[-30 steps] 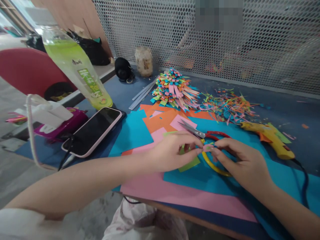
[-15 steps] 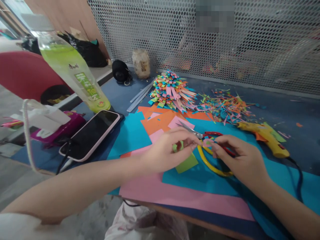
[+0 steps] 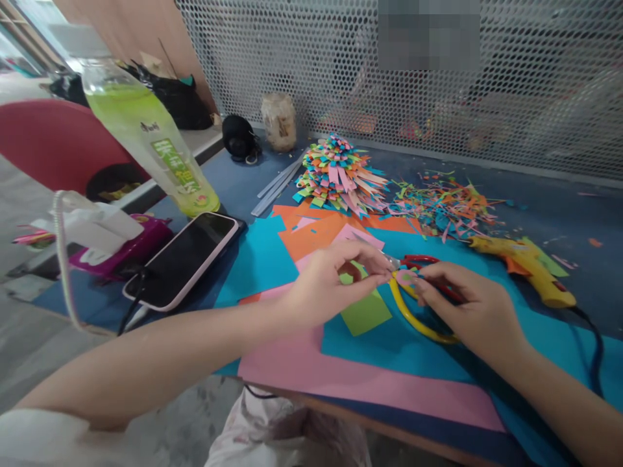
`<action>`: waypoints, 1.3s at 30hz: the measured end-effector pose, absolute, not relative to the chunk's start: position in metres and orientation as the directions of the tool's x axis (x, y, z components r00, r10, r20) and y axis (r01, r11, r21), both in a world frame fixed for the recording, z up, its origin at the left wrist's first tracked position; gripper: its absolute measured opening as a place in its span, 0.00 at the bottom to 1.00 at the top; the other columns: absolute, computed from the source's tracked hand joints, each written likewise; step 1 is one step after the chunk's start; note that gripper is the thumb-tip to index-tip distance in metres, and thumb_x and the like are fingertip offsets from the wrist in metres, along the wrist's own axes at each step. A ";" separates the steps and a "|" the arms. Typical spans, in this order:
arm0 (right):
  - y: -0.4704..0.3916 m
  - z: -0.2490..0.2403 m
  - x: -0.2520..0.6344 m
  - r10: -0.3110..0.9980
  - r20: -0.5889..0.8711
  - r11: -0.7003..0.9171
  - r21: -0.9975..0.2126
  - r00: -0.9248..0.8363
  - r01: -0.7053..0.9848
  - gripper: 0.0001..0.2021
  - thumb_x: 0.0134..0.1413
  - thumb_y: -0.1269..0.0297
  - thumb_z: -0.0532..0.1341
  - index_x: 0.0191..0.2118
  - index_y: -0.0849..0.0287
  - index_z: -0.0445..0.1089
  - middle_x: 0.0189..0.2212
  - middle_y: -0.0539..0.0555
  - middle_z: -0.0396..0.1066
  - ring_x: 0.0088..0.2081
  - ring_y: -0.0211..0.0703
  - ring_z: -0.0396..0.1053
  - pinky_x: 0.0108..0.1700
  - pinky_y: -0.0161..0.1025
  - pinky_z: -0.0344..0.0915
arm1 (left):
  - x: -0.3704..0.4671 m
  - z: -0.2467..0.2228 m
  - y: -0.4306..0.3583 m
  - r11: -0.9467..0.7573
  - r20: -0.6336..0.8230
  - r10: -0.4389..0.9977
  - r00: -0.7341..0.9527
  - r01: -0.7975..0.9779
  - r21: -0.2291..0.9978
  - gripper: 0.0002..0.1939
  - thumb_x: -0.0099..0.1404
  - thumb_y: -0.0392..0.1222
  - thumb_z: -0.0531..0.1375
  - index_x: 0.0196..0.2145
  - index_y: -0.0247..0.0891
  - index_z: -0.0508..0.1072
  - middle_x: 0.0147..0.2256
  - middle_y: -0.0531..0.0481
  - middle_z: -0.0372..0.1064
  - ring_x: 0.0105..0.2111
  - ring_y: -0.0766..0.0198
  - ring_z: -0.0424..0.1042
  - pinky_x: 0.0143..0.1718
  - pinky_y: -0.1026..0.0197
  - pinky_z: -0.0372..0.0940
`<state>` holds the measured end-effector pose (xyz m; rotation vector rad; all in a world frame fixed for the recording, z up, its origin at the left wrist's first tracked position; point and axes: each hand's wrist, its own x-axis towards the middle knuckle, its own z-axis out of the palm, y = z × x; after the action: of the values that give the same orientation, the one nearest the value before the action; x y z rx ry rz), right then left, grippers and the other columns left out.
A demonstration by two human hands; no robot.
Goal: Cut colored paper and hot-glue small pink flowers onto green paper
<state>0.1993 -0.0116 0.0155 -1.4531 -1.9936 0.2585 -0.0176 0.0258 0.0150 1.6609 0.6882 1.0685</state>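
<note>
Between my two hands is a small round pink paper piece (image 3: 403, 277) with bits of green and blue on it. My right hand (image 3: 462, 295) pinches its right side between thumb and fingers. The fingertips of my left hand (image 3: 341, 275) are pinched together at its left edge. Just beneath lie scissors (image 3: 421, 331) with one yellow and one red handle loop, their blades partly hidden by my left hand. Under my left hand rests a green paper square (image 3: 367, 314). Blue paper (image 3: 389, 360) and pink paper (image 3: 292, 370) sheets spread below both hands.
A fringed multicolour paper cone (image 3: 338, 175) stands behind, beside a heap of paper scraps (image 3: 448, 204). A yellow glue gun (image 3: 525, 263) lies at right. To the left are a phone (image 3: 187, 259), a tilted-looking drink bottle (image 3: 150, 143) and a purple power strip (image 3: 117, 253).
The whole view has shifted slightly, so things sit a little further right. Both hands keep their pinch at the pink paper piece, with barely any movement.
</note>
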 end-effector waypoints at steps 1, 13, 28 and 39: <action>-0.011 0.015 0.199 0.907 0.383 0.366 -0.510 -0.175 0.778 0.07 0.58 0.59 0.60 0.32 0.53 0.71 0.26 0.51 0.76 0.27 0.44 0.74 0.29 0.40 0.68 | -0.018 0.014 0.026 -0.333 0.321 0.831 0.454 -0.055 0.941 0.03 0.62 0.36 0.62 0.35 0.35 0.75 0.36 0.47 0.76 0.36 0.67 0.75 0.33 0.67 0.69; -0.012 0.018 0.198 0.908 0.379 0.366 -0.508 -0.179 0.780 0.08 0.58 0.58 0.60 0.31 0.53 0.72 0.27 0.52 0.77 0.28 0.45 0.75 0.31 0.41 0.70 | -0.018 0.015 0.025 -0.336 0.318 0.834 0.451 -0.043 0.941 0.04 0.62 0.35 0.62 0.36 0.36 0.77 0.36 0.47 0.78 0.37 0.66 0.76 0.34 0.67 0.70; -0.012 0.019 0.199 0.899 0.385 0.391 -0.491 -0.209 0.779 0.04 0.57 0.62 0.60 0.32 0.50 0.70 0.27 0.52 0.77 0.27 0.46 0.74 0.29 0.41 0.70 | -0.020 0.017 0.023 -0.346 0.306 0.817 0.489 -0.009 0.938 0.08 0.61 0.37 0.63 0.38 0.37 0.81 0.38 0.47 0.80 0.36 0.63 0.79 0.34 0.66 0.73; -0.012 0.012 0.202 0.813 0.466 0.525 -0.328 -0.348 0.786 0.04 0.61 0.64 0.57 0.35 0.54 0.69 0.30 0.52 0.76 0.31 0.44 0.75 0.33 0.39 0.70 | -0.021 0.024 0.020 -0.374 0.321 0.776 0.543 -0.012 0.927 0.09 0.63 0.41 0.61 0.31 0.34 0.80 0.32 0.46 0.80 0.32 0.64 0.77 0.30 0.67 0.71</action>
<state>0.2018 -0.0118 0.0116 -1.2941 -2.1810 0.0611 -0.0213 0.0203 0.0243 1.7618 0.6373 0.9681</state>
